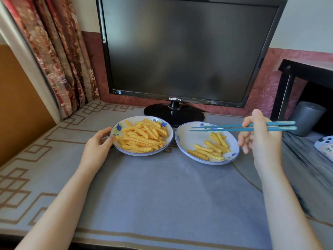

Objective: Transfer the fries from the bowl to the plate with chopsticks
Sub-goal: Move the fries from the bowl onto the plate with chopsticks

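Two chopsticks point(225, 130) in the right grip point(259, 138), tips above plate point(191, 141).

The monitor point(189, 51) and a white object point(325, 147) at right are cut off.

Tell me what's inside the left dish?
Crinkle-cut fries heaped across the left dish; its blue-flowered rim shows, but the floor beneath the heap is hidden. The left hand holds its edge.

Single head-worn wide-angle view, forward and down, close over the table point(162, 186), facing the monitor point(189, 51)
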Available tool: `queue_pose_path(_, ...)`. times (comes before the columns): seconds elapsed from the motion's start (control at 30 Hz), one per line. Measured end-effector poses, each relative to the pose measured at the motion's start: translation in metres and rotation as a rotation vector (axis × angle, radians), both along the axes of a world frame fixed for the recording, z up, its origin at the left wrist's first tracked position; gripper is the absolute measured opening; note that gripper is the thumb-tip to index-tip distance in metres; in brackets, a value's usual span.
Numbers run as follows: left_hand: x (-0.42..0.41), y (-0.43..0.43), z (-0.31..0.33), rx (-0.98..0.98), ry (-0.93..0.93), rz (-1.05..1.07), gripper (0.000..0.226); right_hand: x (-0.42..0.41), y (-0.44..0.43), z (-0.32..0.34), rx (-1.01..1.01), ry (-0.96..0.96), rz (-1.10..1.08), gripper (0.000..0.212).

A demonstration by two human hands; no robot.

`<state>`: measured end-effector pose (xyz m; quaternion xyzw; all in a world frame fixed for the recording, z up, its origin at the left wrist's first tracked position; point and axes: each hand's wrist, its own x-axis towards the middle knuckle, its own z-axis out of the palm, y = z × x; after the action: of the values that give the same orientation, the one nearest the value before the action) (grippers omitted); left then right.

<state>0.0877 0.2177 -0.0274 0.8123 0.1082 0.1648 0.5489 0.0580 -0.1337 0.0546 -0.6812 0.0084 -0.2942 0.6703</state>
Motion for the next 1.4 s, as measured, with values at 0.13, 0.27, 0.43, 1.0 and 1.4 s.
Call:
queue_pose_path(0.13, -0.001, -0.001, 0.000, 0.007, -0.003, 0.002, 0.031, 0.000, -0.010, -0.002, -0.056, -0.012, -0.104, 0.040)
queue_pose_path(0.27, 0.000, -0.001, 0.000, 0.010, 0.000, 0.001, 0.032, -0.002, -0.018, -0.001, -0.092, -0.024, -0.142, 0.038)
queue_pose_path(0.43, 0.001, 0.000, 0.000, 0.018, 0.006, 0.002, 0.033, 0.000, -0.029, 0.001, -0.125, 0.016, -0.157, 0.032)
queue_pose_path(1.0, 0.002, 0.001, -0.001, 0.010, 0.005, 0.005, 0.033, 0.003, -0.031, -0.003, -0.158, 0.045, -0.152, 0.038)
queue_pose_path(1.4, 0.000, -0.001, 0.001, 0.015, -0.002, 0.003, 0.031, 0.005, -0.004, -0.004, -0.097, -0.013, -0.067, 0.045)
